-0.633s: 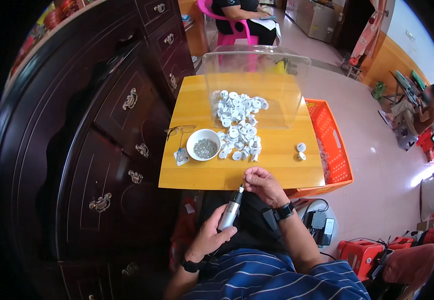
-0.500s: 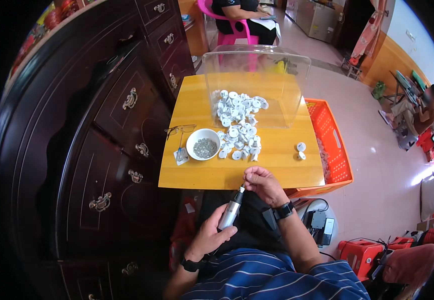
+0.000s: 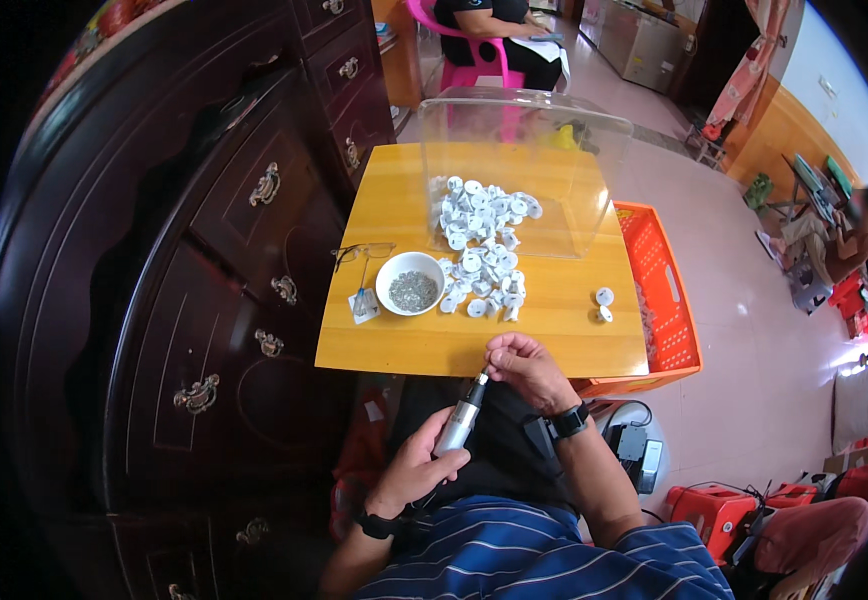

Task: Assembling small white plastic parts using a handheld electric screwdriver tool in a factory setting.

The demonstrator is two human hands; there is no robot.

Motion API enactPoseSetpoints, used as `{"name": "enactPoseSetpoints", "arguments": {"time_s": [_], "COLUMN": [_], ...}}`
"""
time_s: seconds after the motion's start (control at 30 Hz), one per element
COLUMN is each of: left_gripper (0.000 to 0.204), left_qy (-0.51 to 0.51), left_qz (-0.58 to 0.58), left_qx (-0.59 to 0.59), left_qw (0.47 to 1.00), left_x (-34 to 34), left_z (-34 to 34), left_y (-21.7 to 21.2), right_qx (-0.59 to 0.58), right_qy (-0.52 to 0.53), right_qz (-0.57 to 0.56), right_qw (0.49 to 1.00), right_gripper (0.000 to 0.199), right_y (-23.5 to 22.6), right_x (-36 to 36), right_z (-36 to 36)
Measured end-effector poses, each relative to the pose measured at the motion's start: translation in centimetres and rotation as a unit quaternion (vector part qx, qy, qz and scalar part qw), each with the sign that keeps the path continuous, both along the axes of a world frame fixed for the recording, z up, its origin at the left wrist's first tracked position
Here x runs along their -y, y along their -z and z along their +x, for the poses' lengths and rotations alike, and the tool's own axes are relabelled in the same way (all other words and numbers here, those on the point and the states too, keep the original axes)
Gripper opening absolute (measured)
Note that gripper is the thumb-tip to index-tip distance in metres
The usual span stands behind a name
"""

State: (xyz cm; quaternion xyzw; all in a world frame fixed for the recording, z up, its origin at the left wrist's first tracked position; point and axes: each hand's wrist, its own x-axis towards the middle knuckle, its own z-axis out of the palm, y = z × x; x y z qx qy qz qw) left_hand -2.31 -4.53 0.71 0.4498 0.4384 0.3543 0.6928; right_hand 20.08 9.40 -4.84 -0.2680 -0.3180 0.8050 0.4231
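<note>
In my left hand is a silver electric screwdriver with a black nose, tilted up and away from me over my lap. My right hand is pinched closed at the tip of the tool, just off the table's near edge; what sits between its fingertips is too small to make out. Beyond my hands, a white bowl holds many small silver metal pieces, probably screws. Beside it a heap of small white round plastic parts spreads back into a clear plastic bin lying on its side.
Two more white parts lie at the right of the yellow table. Glasses rest at its left edge. An orange crate stands to the right, a dark wood cabinet to the left. Other people sit farther off.
The view has shifted slightly. My hands keep the same hold, with the screwdriver tip still at my right fingertips.
</note>
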Motion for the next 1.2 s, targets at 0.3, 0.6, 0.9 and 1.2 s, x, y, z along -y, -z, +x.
{"name": "enactPoseSetpoints", "arguments": {"time_s": [0.3, 0.6, 0.9, 1.2], "left_gripper": [0.063, 0.06, 0.061, 0.064], "left_qy": [-0.031, -0.033, -0.032, -0.012], "left_qz": [0.06, 0.074, 0.08, 0.092], "left_qx": [-0.084, -0.096, -0.094, -0.131], "left_qw": [0.994, 0.992, 0.992, 0.987], "left_x": [-0.1, 0.1, 0.1, -0.3], "left_z": [0.1, -0.2, 0.0, 0.6], "left_y": [-0.9, -0.6, -0.8, -0.6], "right_qx": [0.152, 0.585, 0.585, 0.133], "right_qy": [0.102, 0.191, 0.187, 0.122], "right_qz": [0.045, 0.323, 0.338, 0.043], "right_qw": [0.982, 0.719, 0.713, 0.983], "right_gripper": [0.032, 0.025, 0.023, 0.027], "right_y": [-2.1, -2.0, -1.3, -1.4], "right_x": [-1.4, -5.1, -5.2, -2.8], "right_z": [0.8, 0.9, 0.9, 2.6]}}
